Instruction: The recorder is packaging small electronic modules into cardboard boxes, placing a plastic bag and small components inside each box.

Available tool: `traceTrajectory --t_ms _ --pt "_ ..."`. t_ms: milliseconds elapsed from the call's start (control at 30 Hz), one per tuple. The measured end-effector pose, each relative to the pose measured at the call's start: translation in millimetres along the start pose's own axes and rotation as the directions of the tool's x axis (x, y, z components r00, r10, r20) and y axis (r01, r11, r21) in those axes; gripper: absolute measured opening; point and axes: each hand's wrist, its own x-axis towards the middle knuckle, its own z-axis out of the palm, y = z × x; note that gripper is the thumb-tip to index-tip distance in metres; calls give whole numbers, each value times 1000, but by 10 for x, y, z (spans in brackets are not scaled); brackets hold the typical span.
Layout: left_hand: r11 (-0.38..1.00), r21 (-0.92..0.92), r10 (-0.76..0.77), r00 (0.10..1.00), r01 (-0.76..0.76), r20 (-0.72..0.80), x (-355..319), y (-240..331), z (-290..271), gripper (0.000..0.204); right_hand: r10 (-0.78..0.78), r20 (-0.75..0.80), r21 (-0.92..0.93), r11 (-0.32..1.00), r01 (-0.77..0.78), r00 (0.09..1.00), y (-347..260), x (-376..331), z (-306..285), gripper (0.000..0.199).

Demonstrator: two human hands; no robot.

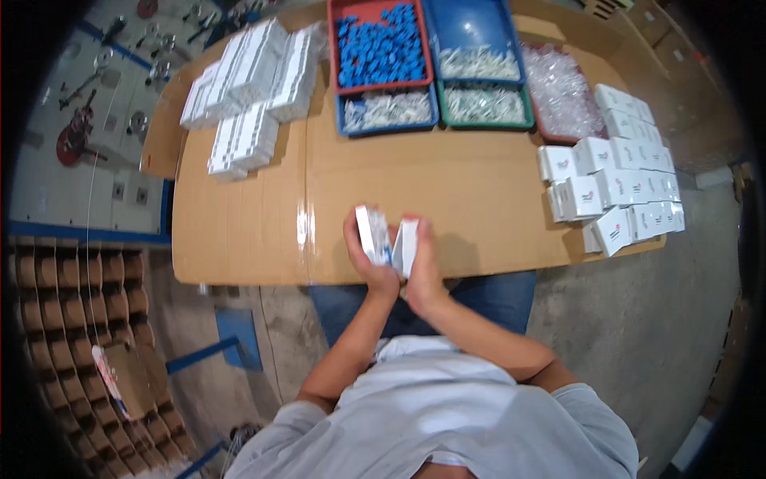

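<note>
Close to the table's near edge, a small white box [366, 231] stands open between my two hands. Transparent wrapped pieces and a bit of blue show inside it. My left hand [378, 276] wraps round the box's left side. My right hand [428, 275] closes on the white flap or lid [408, 245] at the right, with its fingers along the outer face. Whether that lid is joined to the left part is hidden low between the palms.
White boxes [250, 72] are stacked at the far left, and more closed boxes [613, 185] stand at the right. At the back, a red tray [334, 83] holds blue pieces. Blue trays [386, 128], a green tray [488, 125] and a reddish tray [556, 139] hold small wrapped parts.
</note>
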Motion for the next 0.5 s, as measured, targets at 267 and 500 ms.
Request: traceTrajectory --t_ms 267,500 --pt "606 -619 -580 810 500 87 382 285 28 96 206 213 105 967 -232 955 -462 177 -220 36" --pt "610 -522 -581 784 596 216 270 82 -137 96 -314 401 -694 509 509 861 -375 320 -323 20"
